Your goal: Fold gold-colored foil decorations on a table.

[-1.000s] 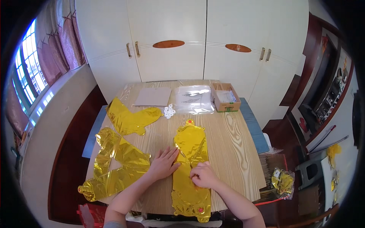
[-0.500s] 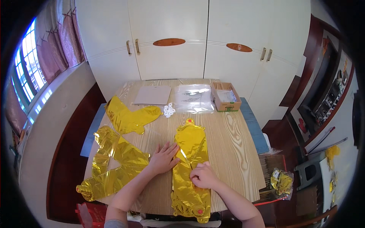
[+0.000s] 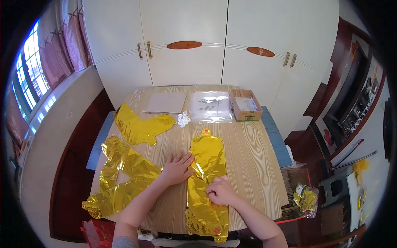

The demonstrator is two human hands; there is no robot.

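A flat gold foil balloon (image 3: 213,159), folded into a long strip with small red round patches at its ends, lies lengthwise in front of me. My left hand (image 3: 175,169) rests flat with its fingers spread, its fingertips on the strip's left edge. On the right half of the foil, my right hand (image 3: 221,192) is curled closed against the surface, and its fingertips are hidden beneath it. Two more flat gold foil balloons lie to the left: a larger one (image 3: 138,177) beside my left forearm, and another (image 3: 142,126) behind it.
Toward the back of the wooden table (image 3: 256,165) lie a pale grey board (image 3: 165,102), a small bunch of white looped pieces (image 3: 183,119) and clear plastic bags (image 3: 211,109). An open cardboard box (image 3: 249,115) holds plastic packets. White cupboards (image 3: 182,68) stand behind.
My left hand has shifted very slightly farther along the strip's left edge. My right hand stays at the same spot on the foil.
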